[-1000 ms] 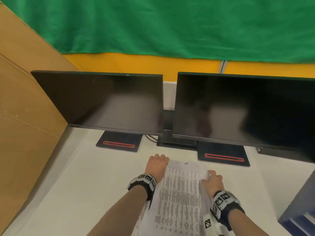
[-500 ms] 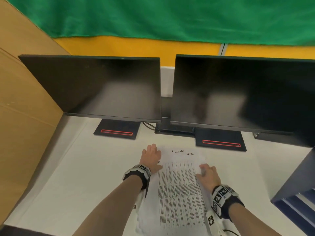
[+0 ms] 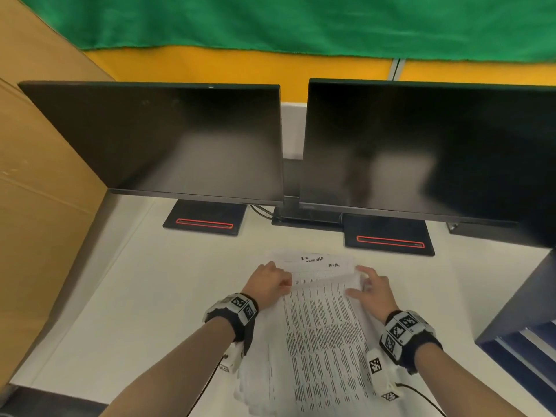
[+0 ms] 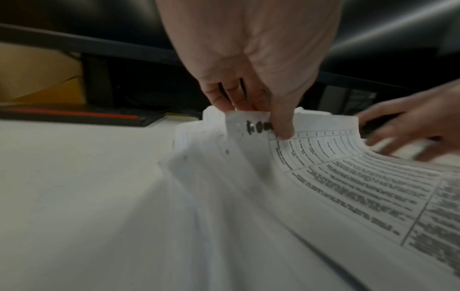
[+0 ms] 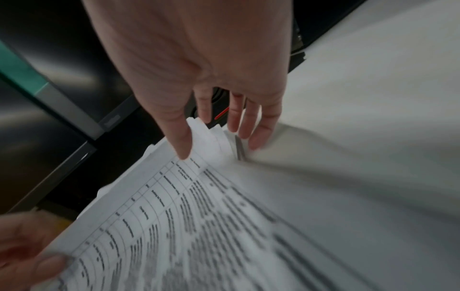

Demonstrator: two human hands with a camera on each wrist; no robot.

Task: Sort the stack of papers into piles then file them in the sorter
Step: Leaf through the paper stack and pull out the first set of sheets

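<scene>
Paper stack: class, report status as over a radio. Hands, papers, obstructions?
Left hand pinches top sheet at its far left corner. Right hand open, thumb on far right corner. Paper stack on desk, unsorted. Nothing in the way.

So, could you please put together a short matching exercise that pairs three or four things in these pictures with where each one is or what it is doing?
Things:
1. left hand
2. right hand
3. top sheet
4. monitor stands

States:
A. black with a red stripe, on the desk behind the papers
B. pinches the sheet's far left corner
C. printed in columns, far edge lifted
D. fingers spread at the sheet's far right corner

Pairs: 1-B, 2-D, 3-C, 4-A
</scene>
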